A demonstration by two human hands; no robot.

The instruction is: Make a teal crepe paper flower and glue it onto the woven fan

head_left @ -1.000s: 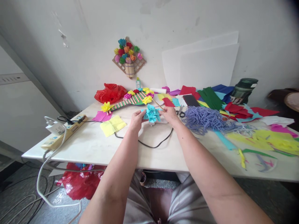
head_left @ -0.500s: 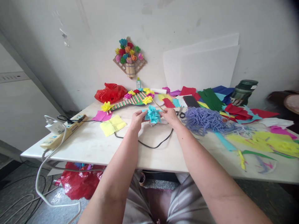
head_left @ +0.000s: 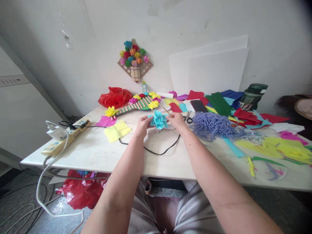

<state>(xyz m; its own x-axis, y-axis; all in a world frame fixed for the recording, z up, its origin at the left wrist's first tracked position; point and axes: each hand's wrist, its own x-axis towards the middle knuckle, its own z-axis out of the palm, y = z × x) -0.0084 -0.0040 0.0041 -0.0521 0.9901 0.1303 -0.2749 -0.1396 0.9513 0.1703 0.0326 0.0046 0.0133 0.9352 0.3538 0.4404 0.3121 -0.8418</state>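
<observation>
Turquoise paper flower [head_left: 158, 119] is held low over the table [head_left: 97, 149], with the left hand [head_left: 142, 125] and right hand [head_left: 177, 121] each pinched closed on one side of it. Its petals face upward, and its long axis runs left to right.

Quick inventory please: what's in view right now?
paper flower: one, turquoise, held up at centre.
yarn pile: one, purple, right of flower.
paper sheets: two, yellow, left of flower.
power strip: one, cream, left end of table.
flower board: one, green-pink striped, behind flower.
plastic bag: one on the table, red, far left.
flask: one, dark green, far right.
wall bouquet: one, multicoloured, above table.
left hand: grips flower's left side.
right hand: grips flower's right side.
</observation>
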